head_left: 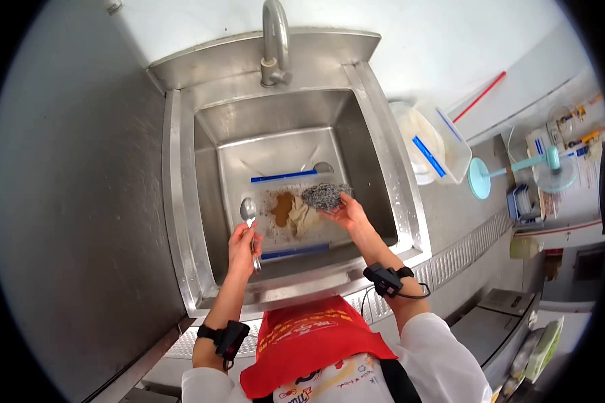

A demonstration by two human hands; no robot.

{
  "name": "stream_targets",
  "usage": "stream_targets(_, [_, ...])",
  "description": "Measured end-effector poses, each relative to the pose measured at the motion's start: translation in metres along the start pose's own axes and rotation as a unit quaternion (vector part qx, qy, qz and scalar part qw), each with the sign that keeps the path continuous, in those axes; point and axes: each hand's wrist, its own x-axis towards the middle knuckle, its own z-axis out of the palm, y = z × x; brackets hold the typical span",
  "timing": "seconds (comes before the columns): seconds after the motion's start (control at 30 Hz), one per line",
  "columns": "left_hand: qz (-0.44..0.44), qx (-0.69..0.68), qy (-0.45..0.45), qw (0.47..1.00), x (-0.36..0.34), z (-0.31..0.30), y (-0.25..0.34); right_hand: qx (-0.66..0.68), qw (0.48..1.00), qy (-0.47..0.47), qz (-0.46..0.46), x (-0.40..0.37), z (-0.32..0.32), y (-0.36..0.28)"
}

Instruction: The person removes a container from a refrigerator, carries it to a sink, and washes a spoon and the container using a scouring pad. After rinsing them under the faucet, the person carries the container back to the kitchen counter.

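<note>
My left hand (242,250) is closed around a metal spoon (249,207), its bowl pointing toward the back of the sink. A steel wool scrubber (324,196) is in my right hand (347,213), gripped from its near right side. Both hands are over the basin of a stainless steel sink (205,144). Below them lies a clear plastic container with blue edge strips (284,176). Inside the container are a brown puddle (282,209), dark specks and a crumpled beige cloth (304,218).
A curved faucet (275,40) rises at the sink's back edge. Right of the sink stands another clear bin with blue strips (429,156). A pale turquoise fan-like object (478,178) is farther right. A grey panel (81,201) borders the left side.
</note>
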Motion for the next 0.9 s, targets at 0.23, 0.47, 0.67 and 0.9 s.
stream_targets(0.23, [-0.008,0.009,0.067,0.998,-0.002,-0.001,0.001,0.026,0.997,0.001,-0.074,0.091,0.045,-0.058])
stream_targets(0.47, [-0.013,-0.020,0.099,0.995,0.003,0.009,-0.001,0.108,0.975,-0.062,-0.186,0.163,0.132,-0.135])
stream_targets(0.67, [0.002,-0.043,0.090,0.995,0.008,0.010,-0.003,0.068,0.955,-0.204,-0.204,0.169,0.164,-0.147])
stream_targets(0.9, [-0.027,-0.065,0.155,0.985,0.026,0.025,-0.002,-0.592,0.695,0.235,-0.333,0.187,-0.025,-0.067])
